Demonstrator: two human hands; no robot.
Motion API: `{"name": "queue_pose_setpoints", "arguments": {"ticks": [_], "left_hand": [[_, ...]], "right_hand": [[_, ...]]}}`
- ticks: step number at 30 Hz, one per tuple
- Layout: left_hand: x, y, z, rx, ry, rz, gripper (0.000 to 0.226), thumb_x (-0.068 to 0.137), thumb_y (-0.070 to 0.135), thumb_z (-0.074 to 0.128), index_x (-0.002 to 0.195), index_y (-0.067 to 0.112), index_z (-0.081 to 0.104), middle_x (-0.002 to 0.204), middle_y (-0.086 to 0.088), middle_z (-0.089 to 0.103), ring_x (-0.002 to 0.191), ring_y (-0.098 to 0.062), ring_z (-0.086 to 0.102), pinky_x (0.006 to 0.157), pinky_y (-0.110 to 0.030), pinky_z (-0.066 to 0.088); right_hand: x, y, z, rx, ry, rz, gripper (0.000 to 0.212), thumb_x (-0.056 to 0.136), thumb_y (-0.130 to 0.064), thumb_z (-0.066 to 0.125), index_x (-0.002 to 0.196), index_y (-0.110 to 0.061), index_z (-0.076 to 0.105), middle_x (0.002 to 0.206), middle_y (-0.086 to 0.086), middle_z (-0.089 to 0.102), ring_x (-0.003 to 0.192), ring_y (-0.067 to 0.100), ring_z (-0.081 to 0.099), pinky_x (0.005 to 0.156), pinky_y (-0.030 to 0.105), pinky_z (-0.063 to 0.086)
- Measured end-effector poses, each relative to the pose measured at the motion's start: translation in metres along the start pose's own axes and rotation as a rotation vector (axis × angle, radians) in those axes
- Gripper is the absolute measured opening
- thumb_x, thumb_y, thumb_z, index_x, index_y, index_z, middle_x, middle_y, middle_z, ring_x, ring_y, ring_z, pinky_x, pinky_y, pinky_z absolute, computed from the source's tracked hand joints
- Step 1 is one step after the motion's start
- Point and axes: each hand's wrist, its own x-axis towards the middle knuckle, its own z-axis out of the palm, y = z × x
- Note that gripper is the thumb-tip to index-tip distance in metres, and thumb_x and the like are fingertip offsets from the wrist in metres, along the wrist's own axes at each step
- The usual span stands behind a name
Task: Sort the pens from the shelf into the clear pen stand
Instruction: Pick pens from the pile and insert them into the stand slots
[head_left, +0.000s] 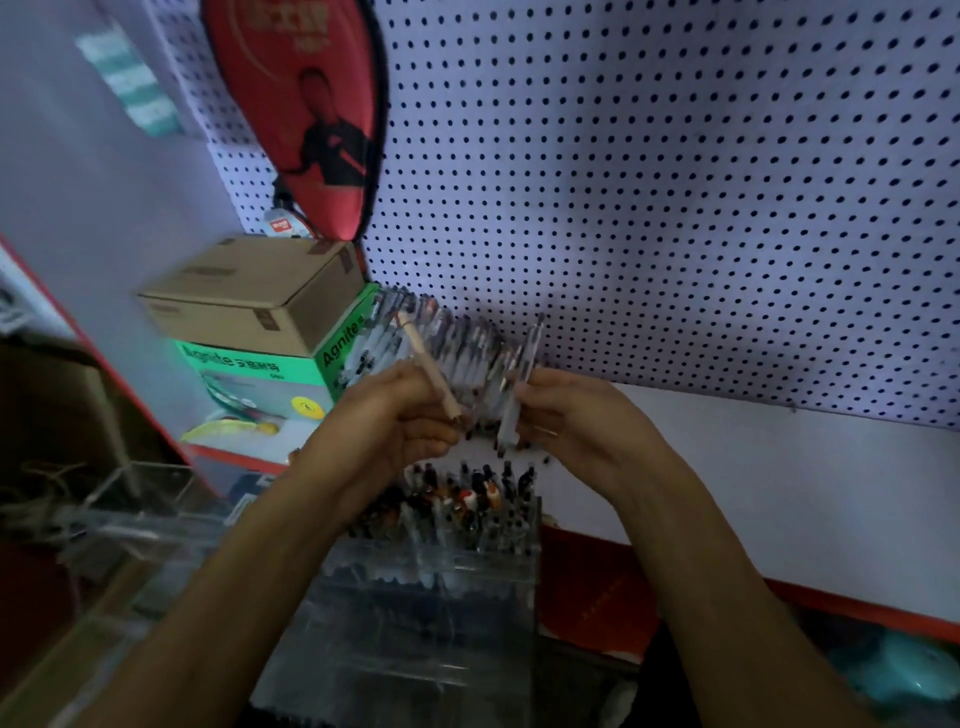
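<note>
Item: beige pen (428, 366), pinched in left hand (395, 415) grip; clear-barrelled pen (519, 384) held in right hand (576, 415) grip. Both are raised above the clear pen stand (441, 561), already part-filled. Further pens (447, 343) are ranked on the shelf (779, 467). Judged light, rigid, smooth; best held mid-barrel.

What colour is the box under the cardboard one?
Green box with white lettering, seen in the head view.

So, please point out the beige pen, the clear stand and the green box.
beige pen (427, 364), head view, middle of its barrel.
clear stand (441, 566), head view, front wall below the pens.
green box (249, 364), head view, top face by the lettering.
</note>
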Motion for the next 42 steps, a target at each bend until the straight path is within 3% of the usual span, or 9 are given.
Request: {"name": "queue_pose_setpoints", "arguments": {"ticks": [3, 9, 11, 14, 17, 22, 25, 30, 42], "left_hand": [[-0.024, -0.004, -0.025, -0.052, 0.064, 0.037, 0.015, 0.09, -0.002, 0.046, 0.082, 0.007, 0.056, 0.074, -0.016, 0.069, 0.053, -0.018, 0.064, 0.047, -0.02, 0.051], [-0.055, -0.012, -0.085, 0.087, 0.358, 0.144, 0.007, 0.087, -0.005, 0.048, 0.089, 0.0, 0.053, 0.078, -0.021, 0.071, 0.057, -0.027, 0.061, 0.051, -0.027, 0.051], [-0.059, -0.018, -0.104, 0.171, 0.45, 0.236, 0.01, 0.088, -0.004, 0.05, 0.098, -0.006, 0.052, 0.075, -0.018, 0.071, 0.058, -0.026, 0.062, 0.052, -0.03, 0.05], [-0.061, -0.031, -0.129, 0.374, 0.547, 0.358, 0.016, 0.089, -0.001, 0.054, 0.103, 0.006, 0.055, 0.075, -0.003, 0.073, 0.061, -0.019, 0.066, 0.057, -0.038, 0.051], [-0.059, -0.046, -0.144, 0.508, 0.529, 0.381, 0.019, 0.088, 0.004, 0.06, 0.102, 0.018, 0.057, 0.079, 0.003, 0.072, 0.071, -0.021, 0.067, 0.066, -0.049, 0.055], [-0.055, -0.065, -0.155, 0.721, 0.442, 0.43, 0.014, 0.086, 0.014, 0.068, 0.089, 0.025, 0.06, 0.078, 0.009, 0.066, 0.07, -0.006, 0.062, 0.062, -0.03, 0.051], [-0.054, -0.073, -0.158, 0.768, 0.417, 0.487, 0.018, 0.084, 0.01, 0.067, 0.084, 0.027, 0.062, 0.074, 0.012, 0.063, 0.069, -0.006, 0.059, 0.059, -0.013, 0.043], [-0.054, -0.074, -0.158, 0.74, 0.466, 0.521, 0.009, 0.091, 0.019, 0.066, 0.099, 0.021, 0.063, 0.076, 0.013, 0.064, 0.071, -0.003, 0.062, 0.058, -0.006, 0.04], [-0.051, -0.073, -0.159, 0.79, 0.528, 0.474, 0.008, 0.083, 0.018, 0.075, 0.083, 0.024, 0.07, 0.077, 0.015, 0.067, 0.074, 0.0, 0.06, 0.064, -0.023, 0.047]], "right_hand": [[-0.01, -0.002, 0.033, -0.105, -0.031, -0.039, 0.009, 0.093, -0.011, 0.065, 0.087, -0.014, 0.071, 0.089, 0.0, 0.072, 0.078, 0.015, 0.064, 0.075, 0.032, 0.049], [-0.014, 0.0, 0.097, -0.407, -0.12, -0.166, 0.015, 0.092, -0.015, 0.067, 0.094, 0.0, 0.066, 0.087, 0.015, 0.07, 0.078, 0.019, 0.069, 0.073, 0.028, 0.057], [-0.012, -0.001, 0.121, -0.487, -0.142, -0.199, 0.014, 0.091, -0.01, 0.069, 0.09, 0.001, 0.06, 0.081, 0.015, 0.069, 0.08, 0.023, 0.07, 0.079, 0.035, 0.06], [-0.006, 0.004, 0.148, -0.642, -0.167, -0.264, 0.018, 0.086, -0.009, 0.072, 0.091, 0.001, 0.057, 0.079, 0.011, 0.072, 0.084, 0.03, 0.071, 0.087, 0.05, 0.056], [0.002, 0.012, 0.164, -0.746, -0.181, -0.332, 0.02, 0.084, -0.014, 0.074, 0.084, -0.012, 0.055, 0.086, 0.004, 0.073, 0.084, 0.025, 0.071, 0.083, 0.051, 0.057], [0.013, 0.027, 0.178, -0.997, -0.275, -0.387, 0.023, 0.086, -0.018, 0.074, 0.077, -0.024, 0.053, 0.077, -0.01, 0.067, 0.065, -0.007, 0.06, 0.057, 0.017, 0.048], [0.017, 0.035, 0.18, -1.214, -0.38, -0.394, 0.014, 0.084, -0.021, 0.077, 0.093, -0.016, 0.067, 0.087, -0.003, 0.073, 0.077, 0.006, 0.066, 0.068, 0.031, 0.056], [0.02, 0.03, 0.181, -1.243, -0.392, -0.441, 0.013, 0.086, -0.026, 0.074, 0.083, -0.018, 0.064, 0.084, -0.006, 0.068, 0.077, 0.004, 0.063, 0.064, 0.018, 0.046], [0.031, 0.033, 0.18, -1.225, -0.436, -0.49, 0.006, 0.085, -0.019, 0.075, 0.09, -0.021, 0.076, 0.09, -0.01, 0.072, 0.082, -0.004, 0.064, 0.07, 0.009, 0.048]]}}
